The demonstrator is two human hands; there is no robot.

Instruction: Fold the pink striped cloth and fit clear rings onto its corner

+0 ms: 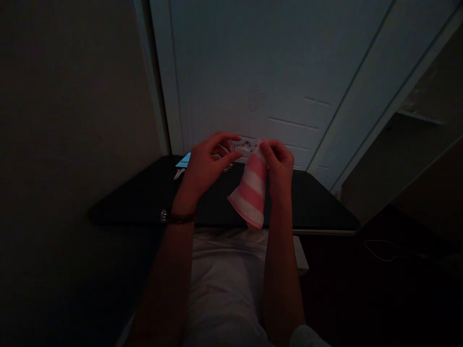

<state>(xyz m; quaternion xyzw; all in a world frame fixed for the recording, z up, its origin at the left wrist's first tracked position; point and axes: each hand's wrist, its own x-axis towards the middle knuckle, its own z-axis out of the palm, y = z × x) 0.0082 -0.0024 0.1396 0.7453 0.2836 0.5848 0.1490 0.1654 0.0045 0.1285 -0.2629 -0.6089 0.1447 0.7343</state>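
Above the black table (pixel 318 207), both hands work in mid-air. The left hand (pixel 206 166) has its grip closed on one clear plastic piece (pixel 246 144). The right hand (pixel 280 166) has its grip pinched on the top of one pink-and-white striped cloth (pixel 251 193), which hangs down, its lower end at the table's near edge; contact cannot be told. The far edge meets a white door (pixel 275 62); a wall (pixel 72 106) stands close on the left. One blue item (pixel 184 160) lies at the far-left corner. One bracelet (pixel 179 218) circles the left wrist.
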